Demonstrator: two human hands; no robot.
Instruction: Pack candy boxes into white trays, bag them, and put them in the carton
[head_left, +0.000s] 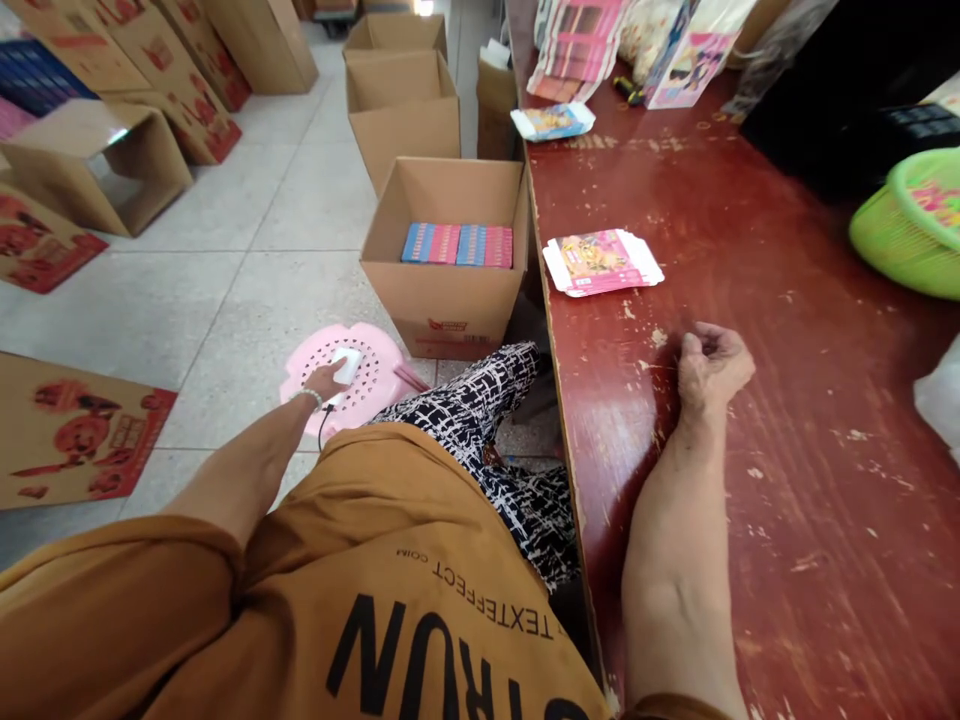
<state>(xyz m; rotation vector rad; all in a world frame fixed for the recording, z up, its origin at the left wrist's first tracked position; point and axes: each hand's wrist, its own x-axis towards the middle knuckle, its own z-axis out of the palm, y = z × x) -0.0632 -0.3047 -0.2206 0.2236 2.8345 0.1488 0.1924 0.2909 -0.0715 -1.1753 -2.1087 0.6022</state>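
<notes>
A: Status on the hands?

B: Left hand [327, 380] is down low, left of the red table [750, 480], fingers wrapped on a small white device [348, 364]. A black cord [322, 425] hangs from it near the wrist. The device sits on top of the pink stool [367, 385], which stands on the tiled floor just left of the table edge.

A: Right?

B: Right hand [711, 365] rests on the table top, fingers curled in loosely, nothing in it that I can see. Forearm lies flat along the table.

A: What's nearest to it?

B: A flat printed carton blank [602, 262], on the table just beyond the knuckles, not touching. Another small printed box [553, 121] lies further back by the table's left edge, with a stack of pink printed sheets [577, 45] behind it.

A: Anything else on the table?

B: Green basket [911, 225] at the far right edge, well apart from the hand.

A: Floor side?

B: Open cardboard box [444, 265] against the table's left edge, just beyond the stool, with a row of blue and pink packs [457, 245] inside. More open boxes behind it.
</notes>
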